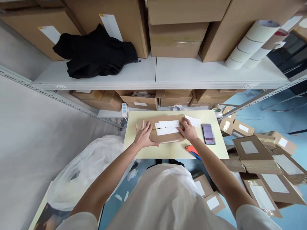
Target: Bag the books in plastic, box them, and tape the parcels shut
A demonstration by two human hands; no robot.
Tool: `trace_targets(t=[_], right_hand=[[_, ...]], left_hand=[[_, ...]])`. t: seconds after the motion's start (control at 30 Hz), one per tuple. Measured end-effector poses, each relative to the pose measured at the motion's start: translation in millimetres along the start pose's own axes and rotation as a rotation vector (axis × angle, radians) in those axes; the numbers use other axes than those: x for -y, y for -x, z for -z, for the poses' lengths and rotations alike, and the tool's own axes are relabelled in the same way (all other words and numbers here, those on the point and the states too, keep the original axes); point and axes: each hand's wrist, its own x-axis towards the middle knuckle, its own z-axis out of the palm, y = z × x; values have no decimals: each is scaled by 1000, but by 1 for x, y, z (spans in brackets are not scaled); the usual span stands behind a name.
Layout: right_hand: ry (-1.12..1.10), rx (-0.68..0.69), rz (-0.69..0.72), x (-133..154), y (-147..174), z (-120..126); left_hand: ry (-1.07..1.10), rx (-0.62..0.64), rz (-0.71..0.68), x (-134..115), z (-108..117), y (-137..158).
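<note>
A small cardboard box (165,138) lies on the pale yellow table. A white label on its top is split by the seam between the flaps. My left hand (143,135) is at the box's left end, thumb along the front edge and the other fingers spread by the corner. Over the right end, my right hand (188,130) curls its fingers onto the top beside the label. White paper (192,121) lies just behind my right hand. An orange and blue tool (192,150), partly hidden by my right forearm, and a phone (208,134) are close by.
Behind the table (134,153) stands a shelf (172,68) with large cartons, a black garment (96,52) and tape rolls (251,43). Labelled boxes (249,148) are piled on the floor at right. A white plastic bag (88,163) bulges at left.
</note>
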Motion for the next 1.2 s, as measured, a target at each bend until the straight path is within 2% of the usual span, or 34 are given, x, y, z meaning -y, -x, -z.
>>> trace_targets(t=[0.17, 0.3, 0.37, 0.43, 0.53, 0.6, 0.67, 0.73, 0.87, 0.93, 1.03, 1.1, 1.17, 1.2], right_hand=[[-53, 33, -20, 0, -13, 0], [-129, 66, 39, -15, 4, 14], [-139, 37, 27, -35, 29, 23], [-92, 16, -61, -61, 66, 29], [34, 145, -170, -93, 128, 26], [96, 238, -198, -105, 161, 16], [132, 297, -212, -109, 179, 4], [150, 327, -239, -108, 185, -7], [102, 332, -302, -111, 175, -10], [18, 292, -339, -116, 164, 6], [-210, 148, -423, -114, 133, 49], [-359, -22, -399, -97, 100, 80], [-399, -190, -296, -63, 61, 104], [-416, -192, -253, -42, 40, 111]], left_hand=[[-86, 30, 7, -7, 8, -4], [-80, 20, 18, -5, 2, -1], [-74, 15, 25, -4, -1, 2], [-70, 18, 29, -4, -4, 4], [-78, 28, 42, -4, -7, 6], [-94, 36, 54, -5, -9, 7], [-104, 41, 64, -5, -11, 8], [-96, 37, 70, -5, -12, 8], [-81, 28, 69, -4, -16, 8], [-86, 25, 58, -3, -18, 9], [-84, 7, 40, -2, -20, 10], [-72, -7, 32, -2, -20, 12], [-56, -16, 18, -2, -20, 16], [-48, -20, 9, -1, -19, 19]])
